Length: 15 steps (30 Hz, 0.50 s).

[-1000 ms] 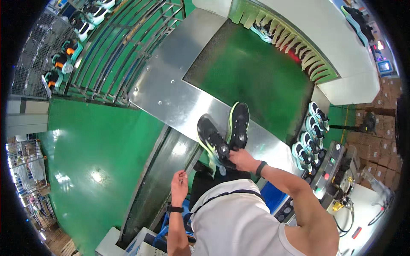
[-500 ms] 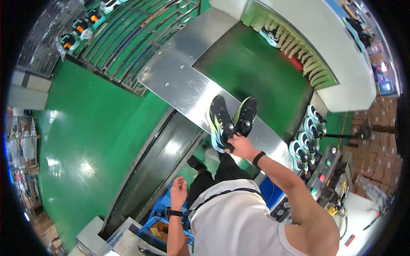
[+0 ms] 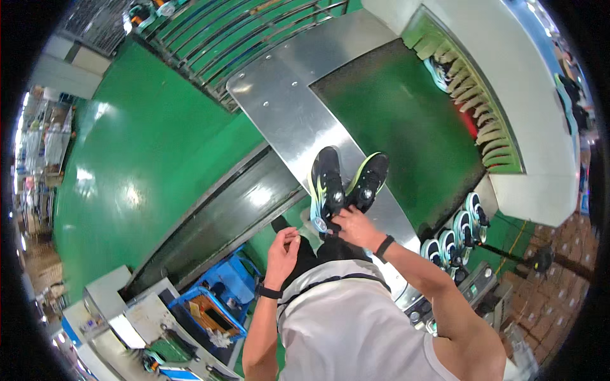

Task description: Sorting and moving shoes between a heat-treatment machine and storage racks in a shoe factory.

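Two black sneakers with pale green and light-blue soles rest side by side on the metal ledge, toes pointing away from me. My right hand (image 3: 356,227) reaches to their heel ends, its fingers closed at the heel of the left sneaker (image 3: 326,181). Touching or close by its fingertips is the heel of the right sneaker (image 3: 368,181). A round shiny piece shows on top of each shoe. My left hand (image 3: 281,254) is raised in front of my waist, left of the shoes, with fingers curled together; whatever they may pinch is too small to name.
The metal ledge (image 3: 279,95) borders a green conveyor belt (image 3: 394,120) leading under a machine hood with a fringe curtain (image 3: 467,89); a sneaker (image 3: 437,75) sits at the fringe. Several more sneakers (image 3: 462,228) stand at the right. A blue cart (image 3: 232,279) is at lower left.
My left hand has risen and moved right, toward the shoes. My right hand has shifted slightly down along the sneakers' heels. The view has turned, and the sneakers remain on the ledge.
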{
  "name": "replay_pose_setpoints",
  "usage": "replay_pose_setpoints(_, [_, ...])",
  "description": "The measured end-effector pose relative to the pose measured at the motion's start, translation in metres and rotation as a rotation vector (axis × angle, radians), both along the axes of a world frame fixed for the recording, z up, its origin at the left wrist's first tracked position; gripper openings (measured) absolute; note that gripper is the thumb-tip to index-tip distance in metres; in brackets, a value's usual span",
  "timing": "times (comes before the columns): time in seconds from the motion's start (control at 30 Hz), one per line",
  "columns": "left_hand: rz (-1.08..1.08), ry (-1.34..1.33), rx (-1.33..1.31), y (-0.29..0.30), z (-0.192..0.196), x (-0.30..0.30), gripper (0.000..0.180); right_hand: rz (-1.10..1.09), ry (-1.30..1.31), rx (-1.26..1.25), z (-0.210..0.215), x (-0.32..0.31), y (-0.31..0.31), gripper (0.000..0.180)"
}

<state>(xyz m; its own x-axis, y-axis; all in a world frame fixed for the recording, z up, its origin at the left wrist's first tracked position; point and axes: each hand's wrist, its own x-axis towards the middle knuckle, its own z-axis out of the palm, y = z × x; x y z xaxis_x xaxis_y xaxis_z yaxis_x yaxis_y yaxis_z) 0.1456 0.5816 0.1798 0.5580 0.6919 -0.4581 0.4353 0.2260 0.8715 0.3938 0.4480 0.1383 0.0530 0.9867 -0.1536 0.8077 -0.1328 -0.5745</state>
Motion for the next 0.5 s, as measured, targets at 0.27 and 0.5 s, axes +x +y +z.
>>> replay_pose_setpoints(0.27, [0.082, 0.089, 0.023, -0.028, -0.011, -0.043, 0.028, 0.035, -0.010, -0.110, -0.011, -0.004, 0.003, 0.044])
replay_pose_setpoints(0.5, [-0.048, 0.126, 0.105, -0.013, -0.011, -0.044, 0.030, -0.002, -0.006, -0.012, -0.002, -0.004, -0.020, 0.054])
